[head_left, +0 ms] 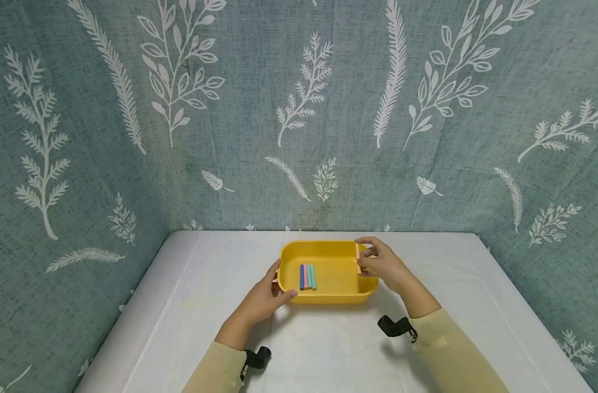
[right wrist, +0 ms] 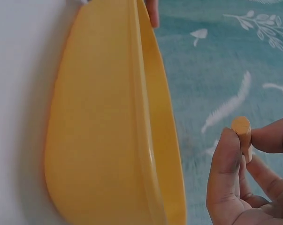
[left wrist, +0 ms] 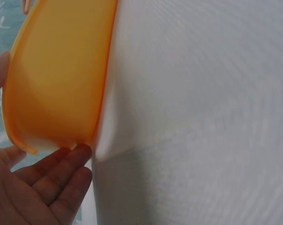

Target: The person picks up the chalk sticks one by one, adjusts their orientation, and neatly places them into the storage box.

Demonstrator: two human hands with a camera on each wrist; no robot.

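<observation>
A yellow plastic tray stands on the white table. My left hand holds its left end, with the thumb on the front rim and the fingers around the outer side; the left wrist view shows those fingers under the tray's end. In my right hand an orange chalk stick is pinched between thumb and fingers, upright in the head view over the tray's right end. Several chalk sticks, blue, pink and green, lie side by side on the tray's floor towards the left.
White cloth covers the table, and a green-grey curtain with white leaf prints hangs behind it and along both sides. A black camera mount sits at the left wrist, another black mount at the right.
</observation>
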